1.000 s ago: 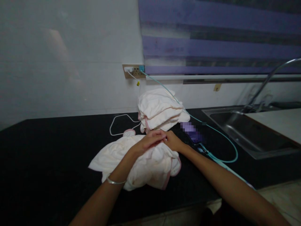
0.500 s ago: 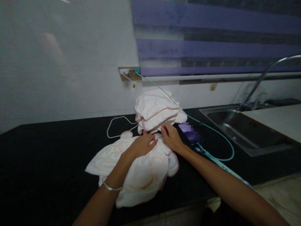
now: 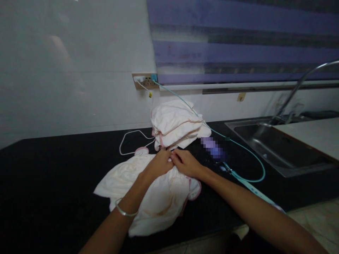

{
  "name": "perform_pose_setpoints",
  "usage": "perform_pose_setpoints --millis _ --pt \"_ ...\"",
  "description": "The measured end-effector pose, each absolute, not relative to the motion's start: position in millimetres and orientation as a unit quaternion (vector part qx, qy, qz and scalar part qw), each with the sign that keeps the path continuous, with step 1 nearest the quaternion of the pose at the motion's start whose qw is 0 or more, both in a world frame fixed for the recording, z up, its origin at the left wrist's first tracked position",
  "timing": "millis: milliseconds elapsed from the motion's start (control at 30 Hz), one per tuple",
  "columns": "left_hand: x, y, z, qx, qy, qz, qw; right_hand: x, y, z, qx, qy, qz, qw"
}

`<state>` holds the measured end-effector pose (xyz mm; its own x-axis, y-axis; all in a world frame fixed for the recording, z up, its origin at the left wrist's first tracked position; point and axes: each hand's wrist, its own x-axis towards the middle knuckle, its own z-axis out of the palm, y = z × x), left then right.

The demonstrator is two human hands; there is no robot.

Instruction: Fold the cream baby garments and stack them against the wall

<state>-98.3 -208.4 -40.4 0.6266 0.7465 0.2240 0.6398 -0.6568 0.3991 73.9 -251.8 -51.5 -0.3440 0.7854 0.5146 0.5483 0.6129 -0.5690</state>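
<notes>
On the black bench a pale cream cloth with pink edging lies spread and rumpled, right at the near edge in front of the person. Both hands meet at its far edge. The left hand comes in from the lower left with a thin silver bangle round the wrist, and its fingers are curled together, pinching a bit of the cloth's edge. The right hand reaches in from the lower right, its fingers likewise drawn together on the same spot, so the two sets of fingertips touch over a small fold of fabric.

Just behind the hands sits a stack of folded cloths of the same cream colour with pink trim, close to the wall. A white cable loops on the bench to the left of that stack and runs up to a wall socket. A teal cable leaves the same socket, crosses over the stack and curves across the bench on the right, passing a dark phone that lies just beside the right hand's wrist; the phone's screen is blurred. Further right a steel sink is set into the bench, with a curved tap above it. A striped purple blind hangs over the wall behind.
</notes>
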Motion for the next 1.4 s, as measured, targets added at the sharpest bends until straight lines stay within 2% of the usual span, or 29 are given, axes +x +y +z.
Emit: perform_pose_setpoints --millis 500,700,867,933,1200,1400 --pt "-94.9 -216.4 -34.1 0.860 0.425 0.222 0.176 73.6 -248.3 -55.1 -0.445 -0.764 0.162 0.438" --pt "-94.4 -212.3 -38.6 0.828 0.396 0.287 0.275 76.1 -247.4 -54.1 -0.446 -0.768 0.181 0.422" --pt "-94.2 -198.2 -41.3 0.736 0.353 0.320 0.480 75.6 -245.8 -52.7 -0.460 -0.751 0.140 0.452" --pt "-97.1 -192.5 -43.9 0.701 0.351 0.328 0.527 75.1 -245.4 -51.6 -0.431 -0.754 0.137 0.476" --pt "-108.8 -194.4 -39.1 0.595 0.346 0.371 0.624 72.6 -246.1 -54.9 -0.385 -0.778 0.172 0.465" --pt "-107.4 -192.3 -36.6 0.563 0.363 0.406 0.621 73.2 -246.2 -52.8 -0.445 -0.776 0.147 0.421"
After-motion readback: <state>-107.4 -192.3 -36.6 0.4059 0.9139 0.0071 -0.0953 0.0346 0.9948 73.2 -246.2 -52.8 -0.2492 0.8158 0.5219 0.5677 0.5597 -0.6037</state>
